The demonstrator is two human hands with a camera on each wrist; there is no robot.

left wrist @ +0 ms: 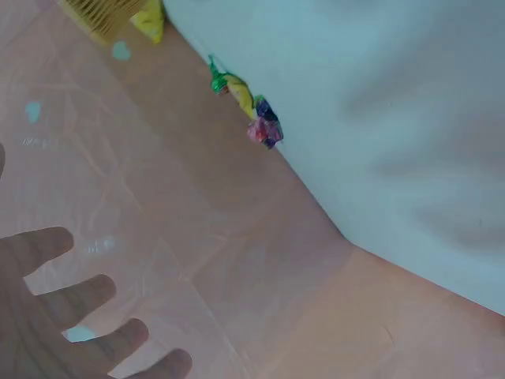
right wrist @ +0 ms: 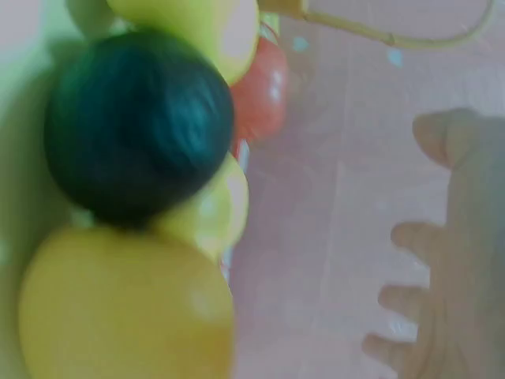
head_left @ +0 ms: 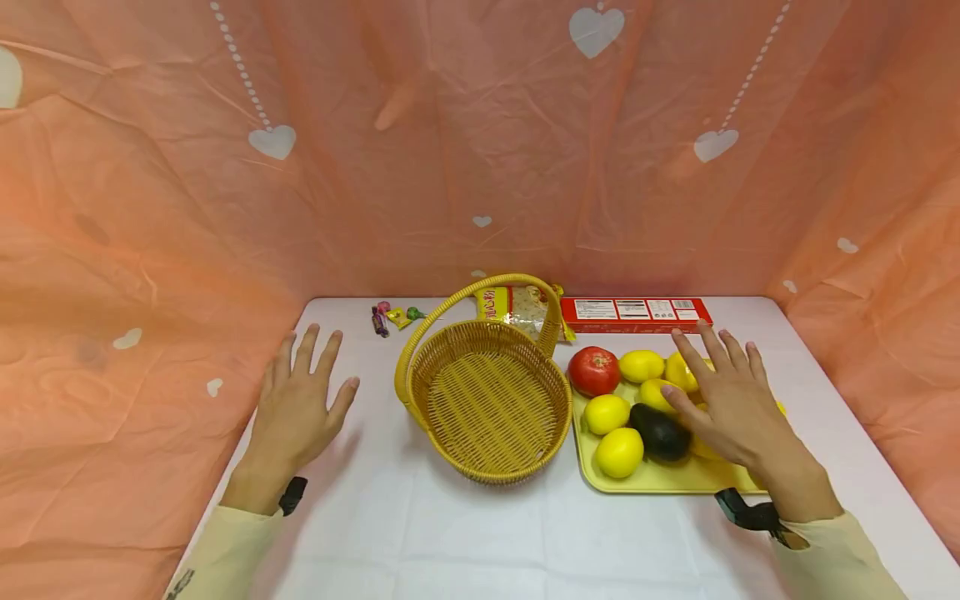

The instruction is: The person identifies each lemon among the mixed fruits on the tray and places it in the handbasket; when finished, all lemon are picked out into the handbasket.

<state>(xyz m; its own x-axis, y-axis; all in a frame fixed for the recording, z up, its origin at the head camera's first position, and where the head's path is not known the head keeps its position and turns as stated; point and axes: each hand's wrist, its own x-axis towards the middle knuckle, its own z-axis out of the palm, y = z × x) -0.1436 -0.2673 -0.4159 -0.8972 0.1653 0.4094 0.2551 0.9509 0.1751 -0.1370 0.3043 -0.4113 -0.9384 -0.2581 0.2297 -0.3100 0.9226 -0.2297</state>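
The right hand, fingers spread and holding nothing, is hovering over the tray beside the avocado. The left hand is resting open, left of the empty basket. Judging by this, picking fruit is just starting; next calls for closing on a piece.

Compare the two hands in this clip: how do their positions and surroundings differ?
The left hand is spread over bare white table left of the wicker basket; the right hand reaches over the yellow tray, above the lemons and dark avocado. Nothing lies under the left hand; fruit lies under the right. Both are open with straight fingers, holding nothing.
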